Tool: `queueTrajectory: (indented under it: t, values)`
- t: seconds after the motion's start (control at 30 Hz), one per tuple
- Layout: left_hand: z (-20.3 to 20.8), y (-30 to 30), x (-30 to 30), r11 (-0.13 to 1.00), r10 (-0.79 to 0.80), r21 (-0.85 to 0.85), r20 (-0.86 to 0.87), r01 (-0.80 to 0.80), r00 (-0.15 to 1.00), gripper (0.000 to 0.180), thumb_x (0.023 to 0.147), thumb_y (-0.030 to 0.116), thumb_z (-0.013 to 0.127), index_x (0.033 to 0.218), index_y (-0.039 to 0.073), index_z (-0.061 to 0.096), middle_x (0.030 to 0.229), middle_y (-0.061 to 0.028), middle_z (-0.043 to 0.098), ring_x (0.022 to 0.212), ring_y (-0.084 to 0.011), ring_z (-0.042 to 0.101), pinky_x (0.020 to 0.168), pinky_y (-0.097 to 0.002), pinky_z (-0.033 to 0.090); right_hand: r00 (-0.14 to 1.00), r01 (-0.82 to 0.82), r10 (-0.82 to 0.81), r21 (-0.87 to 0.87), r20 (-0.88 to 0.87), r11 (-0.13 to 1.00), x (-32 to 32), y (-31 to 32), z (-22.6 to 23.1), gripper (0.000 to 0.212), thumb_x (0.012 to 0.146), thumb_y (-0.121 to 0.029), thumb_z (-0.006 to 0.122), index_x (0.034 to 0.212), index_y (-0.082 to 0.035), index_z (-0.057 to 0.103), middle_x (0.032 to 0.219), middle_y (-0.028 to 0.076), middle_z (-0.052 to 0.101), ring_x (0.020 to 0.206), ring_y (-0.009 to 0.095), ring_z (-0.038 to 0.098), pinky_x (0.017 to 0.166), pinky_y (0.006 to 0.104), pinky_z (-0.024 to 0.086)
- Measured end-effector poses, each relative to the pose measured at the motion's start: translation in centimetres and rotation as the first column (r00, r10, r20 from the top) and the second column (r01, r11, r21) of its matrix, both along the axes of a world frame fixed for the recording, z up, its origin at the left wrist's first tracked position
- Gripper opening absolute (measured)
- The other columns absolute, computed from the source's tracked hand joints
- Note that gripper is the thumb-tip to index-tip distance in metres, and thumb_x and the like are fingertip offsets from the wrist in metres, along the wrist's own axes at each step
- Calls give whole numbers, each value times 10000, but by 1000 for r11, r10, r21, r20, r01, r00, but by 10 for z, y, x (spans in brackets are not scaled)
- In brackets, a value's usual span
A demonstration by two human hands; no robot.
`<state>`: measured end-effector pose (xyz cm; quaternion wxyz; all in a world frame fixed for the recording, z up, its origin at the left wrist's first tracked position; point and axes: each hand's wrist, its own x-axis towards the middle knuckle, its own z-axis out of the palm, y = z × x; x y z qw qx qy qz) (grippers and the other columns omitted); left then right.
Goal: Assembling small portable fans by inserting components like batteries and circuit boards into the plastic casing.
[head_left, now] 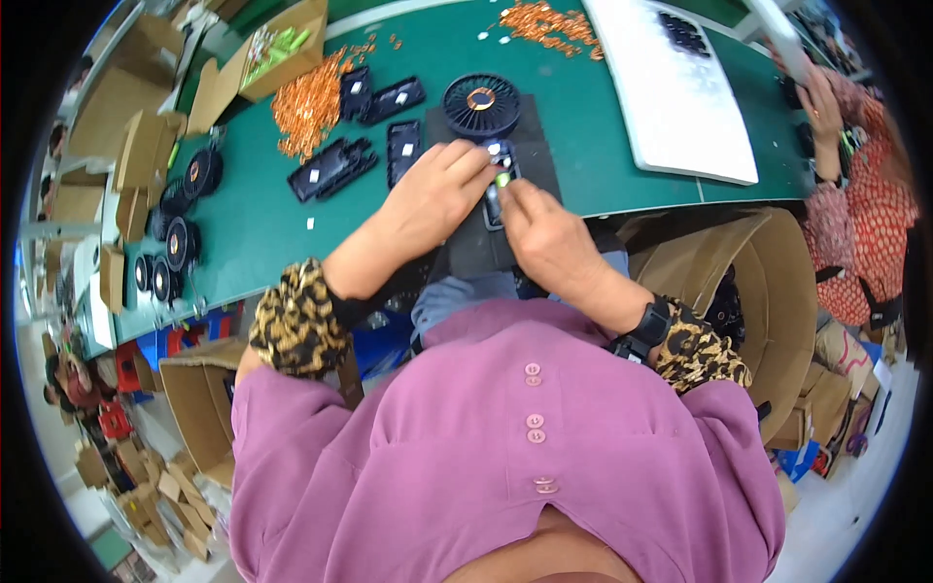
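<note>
Fingers bunched on my right hand (549, 233) and curled on my left hand (437, 194) meet at the yellow-green cylinder (502, 180) in the fan handle (494, 218); I can't tell if they pinch it; beyond, the round grille (480, 105) overlies a black mat (537, 165)

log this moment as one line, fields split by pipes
left hand: at open handle of dark round-headed plastic fan | right hand: at small yellow-green cylinder by handle | beneath: flat black mat, green table
</note>
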<state>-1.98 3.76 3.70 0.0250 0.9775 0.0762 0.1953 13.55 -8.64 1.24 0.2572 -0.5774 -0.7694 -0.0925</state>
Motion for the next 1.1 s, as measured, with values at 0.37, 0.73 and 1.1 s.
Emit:
queueTrajectory:
  t: [0.37,0.73,1.1]
  values:
    - [-9,3,3,958,117,-283,220,-51,968,200,772,-26,624,962,30,654,936,-109,620,856,-300,614,724,-368,498,962,-80,49,-104,-267,991,4,1,7,297,815,-115,656,1064,34,590,1019,145,567,853,306,622,705,368,526]
    - [-10,-8,-13,981,98,-184,201,-61,975,220,722,10,654,940,39,648,956,-73,607,940,-258,581,786,-368,462,983,3,-15,-68,-183,998,-2,1,1,263,819,-94,657,1040,35,595,986,122,573,831,276,627,676,351,532]
    - [-9,-17,-8,973,157,-191,129,-131,979,241,772,5,627,1011,36,633,991,-107,583,965,-297,555,812,-391,431,980,-7,1,-32,-199,999,0,2,0,262,809,-109,665,1025,23,598,967,108,578,792,256,638,614,346,531]
